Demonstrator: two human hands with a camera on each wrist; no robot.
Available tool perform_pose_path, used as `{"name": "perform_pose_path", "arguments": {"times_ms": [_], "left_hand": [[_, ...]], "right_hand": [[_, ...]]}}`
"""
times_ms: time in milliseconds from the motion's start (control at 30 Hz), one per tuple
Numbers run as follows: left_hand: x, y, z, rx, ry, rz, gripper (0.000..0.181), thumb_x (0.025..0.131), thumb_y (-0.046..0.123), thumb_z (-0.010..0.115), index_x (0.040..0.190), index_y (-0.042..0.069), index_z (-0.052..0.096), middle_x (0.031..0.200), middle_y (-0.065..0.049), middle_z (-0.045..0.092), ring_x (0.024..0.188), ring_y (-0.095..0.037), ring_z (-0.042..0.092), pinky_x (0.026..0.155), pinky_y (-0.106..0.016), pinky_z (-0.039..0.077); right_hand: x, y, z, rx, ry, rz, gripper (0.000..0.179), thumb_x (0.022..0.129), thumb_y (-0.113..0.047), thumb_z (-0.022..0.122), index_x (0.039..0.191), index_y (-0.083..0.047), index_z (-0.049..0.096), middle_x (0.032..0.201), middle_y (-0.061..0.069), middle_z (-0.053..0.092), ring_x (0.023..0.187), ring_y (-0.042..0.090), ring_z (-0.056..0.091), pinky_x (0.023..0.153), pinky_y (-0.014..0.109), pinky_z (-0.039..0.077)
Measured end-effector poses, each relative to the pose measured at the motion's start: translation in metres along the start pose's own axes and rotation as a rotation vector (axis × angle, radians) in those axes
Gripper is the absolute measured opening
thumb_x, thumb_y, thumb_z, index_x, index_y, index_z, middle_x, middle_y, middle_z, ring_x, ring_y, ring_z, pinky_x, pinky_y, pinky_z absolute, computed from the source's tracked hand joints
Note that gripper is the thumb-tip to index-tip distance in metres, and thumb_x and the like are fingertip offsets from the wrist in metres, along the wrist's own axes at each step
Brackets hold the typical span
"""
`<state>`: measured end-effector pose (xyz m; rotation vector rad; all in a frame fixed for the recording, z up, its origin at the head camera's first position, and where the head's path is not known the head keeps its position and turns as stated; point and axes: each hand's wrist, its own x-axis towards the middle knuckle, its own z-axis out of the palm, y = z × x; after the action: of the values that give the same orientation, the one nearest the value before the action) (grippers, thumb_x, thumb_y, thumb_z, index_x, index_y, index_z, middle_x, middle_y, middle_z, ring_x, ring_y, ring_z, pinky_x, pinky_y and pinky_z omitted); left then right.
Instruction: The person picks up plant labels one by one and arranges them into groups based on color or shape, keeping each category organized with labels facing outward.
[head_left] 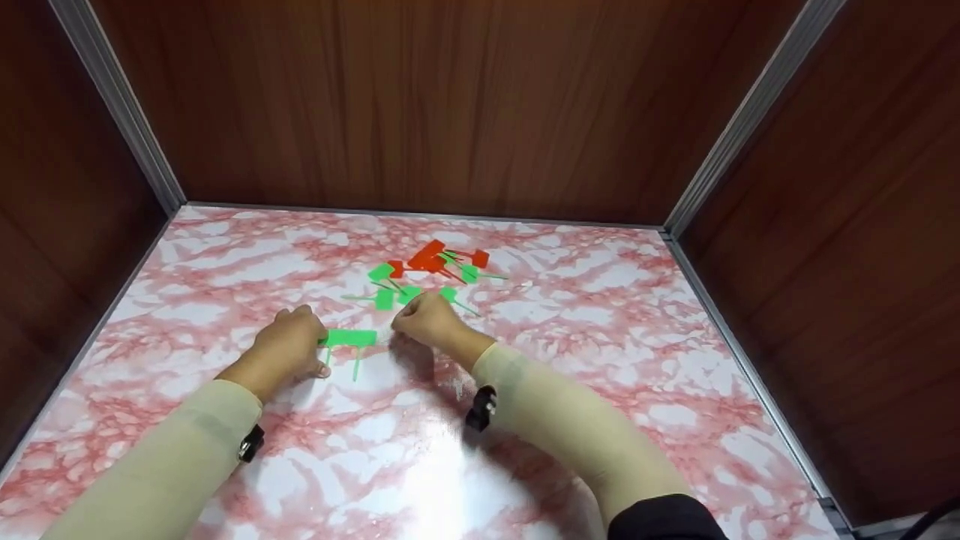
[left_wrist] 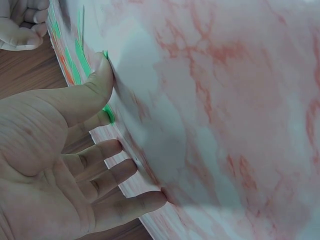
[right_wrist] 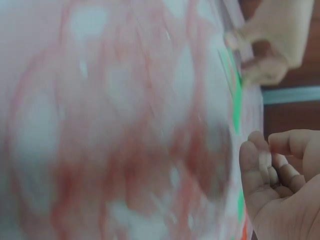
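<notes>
A flat green cable-tie tag (head_left: pixel 352 338), wide with two thin tails, lies on the marbled tabletop. At its left end my left hand (head_left: pixel 289 341) holds it between thumb and forefinger, the other fingers spread, as the left wrist view shows. My right hand (head_left: pixel 431 321) hovers just beyond the tag's right end, apart from it. Its fingers (right_wrist: pixel 262 175) are curled, with thumb and forefinger close together; nothing can be made out between them. Several green tags (head_left: pixel 385 298) lie just behind the right hand, partly hidden by it.
Behind the green ones lie red tags (head_left: pixel 427 259), overlapping in a loose pile. Brown wood-grain panels (head_left: pixel 420 105) wall in the back and both sides of the table (head_left: pixel 570 322). Metal strips run along the tabletop's edges.
</notes>
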<state>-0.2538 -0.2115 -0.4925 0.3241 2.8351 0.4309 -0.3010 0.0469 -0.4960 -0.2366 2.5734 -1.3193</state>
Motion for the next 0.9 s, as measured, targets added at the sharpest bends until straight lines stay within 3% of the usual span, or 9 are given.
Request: {"name": "perform_pose_path", "arguments": {"times_ms": [133,233,400,433,567,633,667,767,900], "left_hand": [[0.000,-0.001,0.001,-0.014,-0.002,-0.005,0.055,0.084,0.022,0.102,0.129,-0.001,0.081,0.124,-0.020,0.062,0.114,-0.040,0.053,0.094,-0.059,0.061],[0.000,0.000,0.001,-0.013,0.001,-0.005,0.056,0.083,0.021,0.102,0.130,-0.001,0.081,0.122,-0.020,0.061,0.114,-0.039,0.052,0.094,-0.059,0.061],[0.000,0.000,0.001,-0.003,0.007,-0.001,0.053,0.083,0.023,0.102,0.127,0.000,0.083,0.122,-0.020,0.062,0.113,-0.040,0.053,0.093,-0.059,0.061],[0.000,0.000,0.000,-0.004,0.005,-0.003,0.053,0.083,0.023,0.102,0.127,0.000,0.083,0.122,-0.020,0.062,0.114,-0.040,0.053,0.093,-0.059,0.061],[-0.001,0.000,-0.001,-0.007,-0.007,-0.009,0.055,0.084,0.024,0.101,0.130,0.000,0.082,0.124,-0.020,0.061,0.116,-0.041,0.053,0.094,-0.059,0.061],[-0.002,0.000,-0.002,-0.008,-0.011,-0.008,0.055,0.084,0.025,0.101,0.130,0.001,0.082,0.124,-0.020,0.061,0.116,-0.041,0.053,0.095,-0.059,0.061],[-0.002,0.000,-0.002,-0.008,-0.012,-0.006,0.055,0.084,0.025,0.101,0.130,0.001,0.082,0.124,-0.020,0.061,0.116,-0.041,0.053,0.094,-0.059,0.061],[-0.002,0.001,-0.002,-0.011,-0.011,-0.003,0.055,0.084,0.026,0.101,0.129,0.001,0.082,0.124,-0.020,0.061,0.116,-0.042,0.053,0.094,-0.060,0.061],[-0.002,0.002,-0.001,-0.010,-0.010,-0.006,0.051,0.085,0.025,0.101,0.126,0.001,0.082,0.124,-0.021,0.061,0.116,-0.043,0.054,0.093,-0.060,0.060]], "right_hand": [[0.007,0.007,-0.021,-0.038,0.049,-0.019,0.012,0.098,-0.007,0.078,0.096,-0.001,0.089,0.090,0.010,0.086,0.074,0.012,0.074,0.064,0.019,0.056],[0.013,0.013,-0.036,-0.137,0.086,-0.037,0.012,0.099,-0.007,0.078,0.097,-0.002,0.088,0.092,0.008,0.085,0.076,0.010,0.068,0.069,0.023,0.057],[0.028,0.028,-0.059,-0.348,0.118,-0.025,0.014,0.098,-0.012,0.079,0.105,-0.004,0.088,0.112,0.009,0.087,0.099,0.019,0.076,0.093,0.039,0.066],[0.040,0.045,-0.061,-0.388,0.127,-0.032,0.016,0.097,-0.016,0.080,0.106,-0.006,0.089,0.114,0.007,0.087,0.103,0.019,0.077,0.096,0.040,0.066],[0.061,0.070,-0.069,-0.517,0.132,-0.007,0.020,0.096,-0.022,0.081,0.109,-0.009,0.088,0.115,0.002,0.087,0.107,0.022,0.079,0.099,0.044,0.066],[0.062,0.074,-0.071,-0.564,0.130,-0.004,0.015,0.096,-0.020,0.080,0.102,-0.008,0.087,0.102,0.001,0.085,0.095,0.020,0.076,0.092,0.045,0.065],[0.052,0.062,-0.073,-0.585,0.124,0.009,0.012,0.096,-0.016,0.078,0.099,-0.006,0.085,0.097,0.003,0.084,0.090,0.022,0.074,0.089,0.047,0.065],[0.045,0.061,-0.073,-0.635,0.140,-0.014,0.013,0.095,-0.010,0.074,0.083,-0.008,0.077,0.083,0.003,0.075,0.078,0.021,0.062,0.080,0.049,0.063],[0.032,0.051,-0.070,-0.701,0.171,-0.001,0.019,0.100,-0.005,0.068,0.082,-0.009,0.072,0.087,0.008,0.077,0.081,0.023,0.066,0.084,0.052,0.066]]}}
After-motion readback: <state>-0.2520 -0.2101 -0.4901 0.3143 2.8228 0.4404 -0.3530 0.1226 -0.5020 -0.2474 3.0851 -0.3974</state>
